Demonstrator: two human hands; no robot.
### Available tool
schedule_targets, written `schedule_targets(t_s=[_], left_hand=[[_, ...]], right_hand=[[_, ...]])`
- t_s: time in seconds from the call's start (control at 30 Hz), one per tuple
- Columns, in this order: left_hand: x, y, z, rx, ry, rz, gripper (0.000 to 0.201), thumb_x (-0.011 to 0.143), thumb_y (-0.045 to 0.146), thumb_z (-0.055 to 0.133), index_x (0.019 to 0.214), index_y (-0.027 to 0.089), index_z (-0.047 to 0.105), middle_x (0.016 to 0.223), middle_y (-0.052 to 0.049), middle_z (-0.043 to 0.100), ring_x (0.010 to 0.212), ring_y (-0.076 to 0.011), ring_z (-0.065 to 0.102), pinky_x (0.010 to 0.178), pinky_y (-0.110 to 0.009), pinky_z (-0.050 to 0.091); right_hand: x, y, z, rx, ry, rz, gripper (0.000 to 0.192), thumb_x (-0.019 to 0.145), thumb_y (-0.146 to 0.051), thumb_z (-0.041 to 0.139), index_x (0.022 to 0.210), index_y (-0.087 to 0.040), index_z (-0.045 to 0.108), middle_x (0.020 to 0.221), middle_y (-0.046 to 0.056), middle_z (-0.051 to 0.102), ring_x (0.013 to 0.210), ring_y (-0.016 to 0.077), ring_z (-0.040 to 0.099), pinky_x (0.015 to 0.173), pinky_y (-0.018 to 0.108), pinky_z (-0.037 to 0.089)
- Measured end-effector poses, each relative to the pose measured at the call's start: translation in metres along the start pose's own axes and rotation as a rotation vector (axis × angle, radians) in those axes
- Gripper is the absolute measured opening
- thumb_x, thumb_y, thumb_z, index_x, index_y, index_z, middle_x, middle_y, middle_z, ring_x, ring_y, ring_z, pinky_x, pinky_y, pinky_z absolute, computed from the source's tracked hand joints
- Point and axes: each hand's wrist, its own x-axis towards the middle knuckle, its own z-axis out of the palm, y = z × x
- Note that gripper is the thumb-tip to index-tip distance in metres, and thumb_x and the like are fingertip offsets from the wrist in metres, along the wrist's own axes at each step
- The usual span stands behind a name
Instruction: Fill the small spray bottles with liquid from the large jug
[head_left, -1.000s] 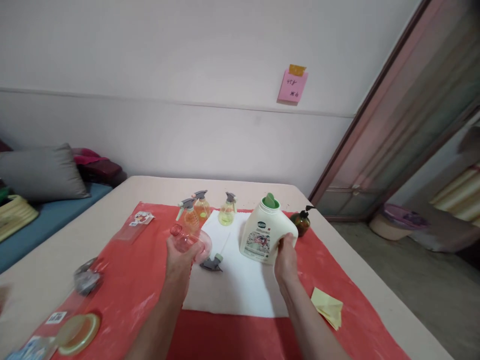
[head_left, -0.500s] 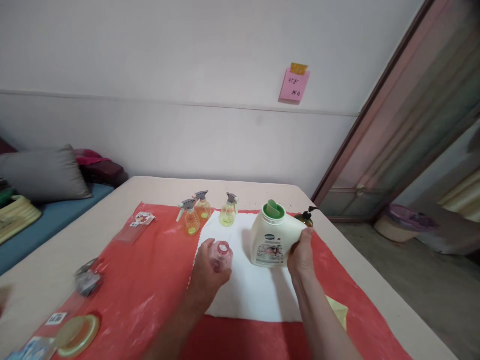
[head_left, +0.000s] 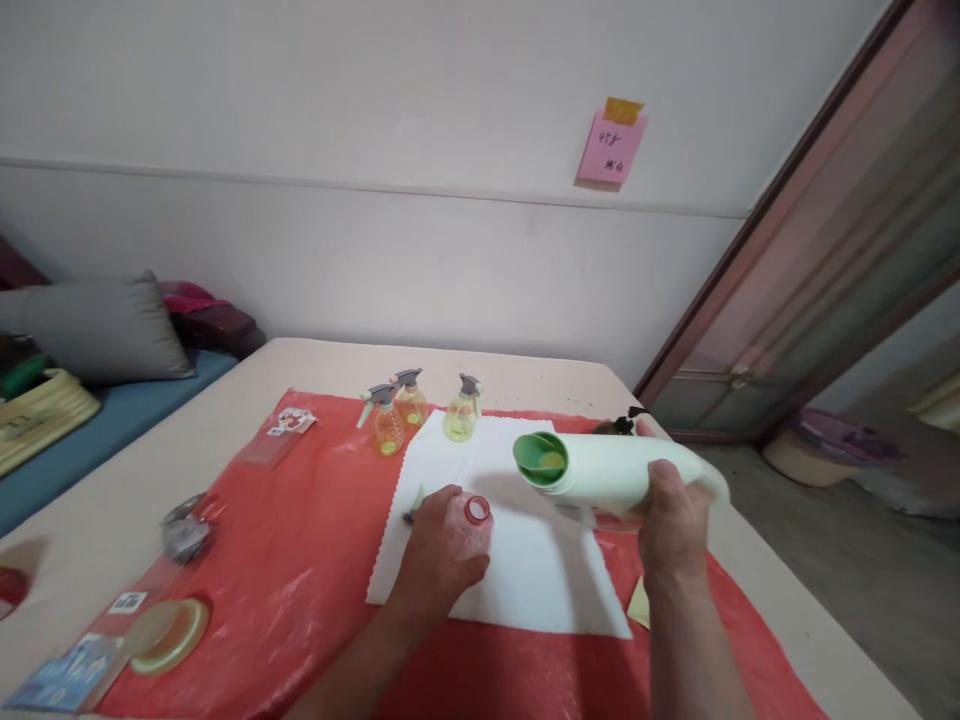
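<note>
Jug [head_left: 615,470] tilts near pink bottle [head_left: 471,525] over white sheet [head_left: 525,570].

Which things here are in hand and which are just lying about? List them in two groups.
In hand: white detergent jug, tipped on its side in the right hand; uncapped pink bottle gripped by the left hand; white cloth beneath them.

Lying about: three spray bottles, dark pump bottle, round lid, yellow paper, pink wall note.

Both forearms and hands [head_left: 442,550] are bare: no sleeves, gloves, rings or watch show
</note>
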Motion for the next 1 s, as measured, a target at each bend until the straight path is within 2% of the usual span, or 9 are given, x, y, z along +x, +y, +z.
schedule_targets(t_s=[0.1,0.2,0.37,0.57,0.7,0.8,1.0], left_hand=[[0.0,-0.003,0.001,-0.016,-0.016,-0.015,0.082,0.065,0.024,0.076,0.143,0.023,0.052,0.147,-0.013,0.059,0.136,-0.0344,0.057,0.117,-0.047,0.046],[0.0,-0.003,0.001,-0.012,-0.006,-0.015,0.081,0.065,0.023,0.077,0.142,0.023,0.054,0.143,-0.013,0.062,0.133,-0.035,0.058,0.116,-0.049,0.046],[-0.001,0.0,0.001,-0.032,-0.035,-0.028,0.077,0.064,0.02,0.078,0.138,0.024,0.057,0.138,-0.011,0.064,0.128,-0.0339,0.06,0.11,-0.049,0.049],[-0.002,-0.007,0.003,-0.032,-0.043,-0.036,0.083,0.063,0.024,0.078,0.143,0.024,0.054,0.144,-0.012,0.063,0.134,-0.0357,0.059,0.115,-0.05,0.047],[0.0,-0.007,-0.002,0.01,-0.117,-0.061,0.088,0.062,0.028,0.081,0.145,0.023,0.053,0.148,-0.014,0.061,0.138,-0.0375,0.057,0.116,-0.049,0.046],[0.001,-0.002,-0.006,0.033,-0.143,-0.091,0.088,0.063,0.03,0.08,0.145,0.024,0.053,0.149,-0.014,0.06,0.139,-0.0371,0.056,0.117,-0.047,0.045],[0.0,0.006,-0.003,0.02,-0.121,-0.125,0.085,0.061,0.027,0.076,0.142,0.021,0.053,0.148,-0.015,0.06,0.138,-0.0364,0.054,0.118,-0.048,0.042]], right_hand=[[0.003,-0.005,-0.009,-0.188,0.003,-0.043,0.075,0.089,-0.072,0.056,0.134,-0.014,0.073,0.123,0.016,0.078,0.127,0.038,0.064,0.116,0.057,0.042],[0.005,-0.011,-0.011,-0.443,-0.065,-0.138,0.082,0.09,-0.076,0.048,0.14,-0.014,0.07,0.127,0.019,0.077,0.125,0.0399,0.064,0.119,0.061,0.036],[0.006,-0.01,-0.011,-0.651,-0.146,-0.351,0.081,0.094,-0.073,0.041,0.151,-0.019,0.061,0.133,0.016,0.075,0.122,0.0387,0.066,0.111,0.058,0.044],[0.005,-0.003,-0.018,-0.867,-0.165,-0.576,0.073,0.102,-0.067,0.036,0.155,-0.021,0.058,0.126,0.015,0.078,0.113,0.0377,0.07,0.102,0.056,0.048],[0.003,-0.003,-0.025,-0.947,-0.168,-0.729,0.066,0.106,-0.06,0.037,0.153,-0.019,0.06,0.117,0.016,0.08,0.104,0.0354,0.073,0.101,0.054,0.049],[0.002,-0.005,-0.028,-0.974,-0.185,-0.746,0.062,0.106,-0.062,0.04,0.142,-0.02,0.069,0.107,0.015,0.081,0.101,0.0352,0.073,0.101,0.053,0.049],[0.002,-0.009,-0.026,-0.896,-0.188,-0.626,0.073,0.096,-0.081,0.043,0.124,-0.023,0.078,0.098,0.014,0.08,0.104,0.0379,0.071,0.107,0.059,0.046]])
